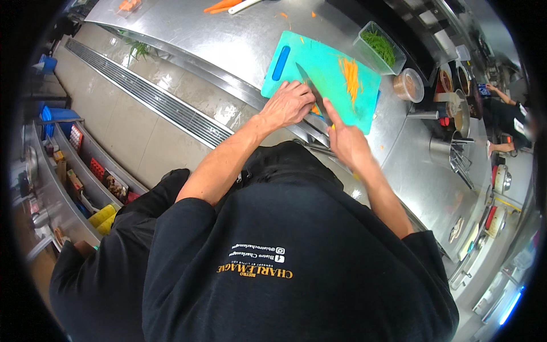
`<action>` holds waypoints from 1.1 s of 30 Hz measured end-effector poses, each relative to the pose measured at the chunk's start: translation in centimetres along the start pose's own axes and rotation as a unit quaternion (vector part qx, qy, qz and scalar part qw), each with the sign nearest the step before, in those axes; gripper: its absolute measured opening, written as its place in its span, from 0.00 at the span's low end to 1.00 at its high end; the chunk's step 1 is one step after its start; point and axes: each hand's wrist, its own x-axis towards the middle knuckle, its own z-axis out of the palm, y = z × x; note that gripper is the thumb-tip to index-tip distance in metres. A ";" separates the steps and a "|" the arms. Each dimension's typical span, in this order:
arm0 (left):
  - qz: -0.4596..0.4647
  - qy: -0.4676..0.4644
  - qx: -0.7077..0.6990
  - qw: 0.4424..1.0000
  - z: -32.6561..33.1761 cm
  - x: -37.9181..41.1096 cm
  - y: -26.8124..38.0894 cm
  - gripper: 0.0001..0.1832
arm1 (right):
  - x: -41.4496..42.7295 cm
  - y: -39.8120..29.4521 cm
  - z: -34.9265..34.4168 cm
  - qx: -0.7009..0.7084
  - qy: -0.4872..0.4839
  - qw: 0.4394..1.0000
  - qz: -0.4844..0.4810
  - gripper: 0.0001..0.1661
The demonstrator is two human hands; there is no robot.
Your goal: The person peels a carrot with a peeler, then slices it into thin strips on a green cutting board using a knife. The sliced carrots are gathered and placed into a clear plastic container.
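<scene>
A teal cutting board lies on the stainless steel counter. My right hand grips the handle of a kitchen knife, its index finger along the top and the blade pointing away across the board. Just left of the blade, my left hand rests at the board's near edge with its fingers curled. Orange pieces, apparently carrot, show between that hand and the knife; whether the fingers pinch them cannot be made out. Thin carrot strips are heaped on the right part of the board.
Behind the board's right end are a plastic container of cut greens and a round tub. Whole carrots lie at the far edge beside a white-handled tool. A steel pot holds whisks. Another person stands far right, and one in black is close at left.
</scene>
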 end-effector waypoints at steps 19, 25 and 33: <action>-0.003 0.009 -0.018 1.000 0.2 -0.3 -0.1 0.06 | -0.2 0.5 2.2 0.035 0.048 0.998 -0.018 0.46; -0.019 -0.013 0.000 1.000 -0.2 -0.3 0.1 0.07 | 0.7 -2.8 -3.5 0.037 -0.124 0.987 0.092 0.45; -0.009 0.020 0.000 1.000 0.2 -0.3 0.4 0.08 | -0.7 -1.6 -3.5 0.057 -0.091 0.992 0.065 0.42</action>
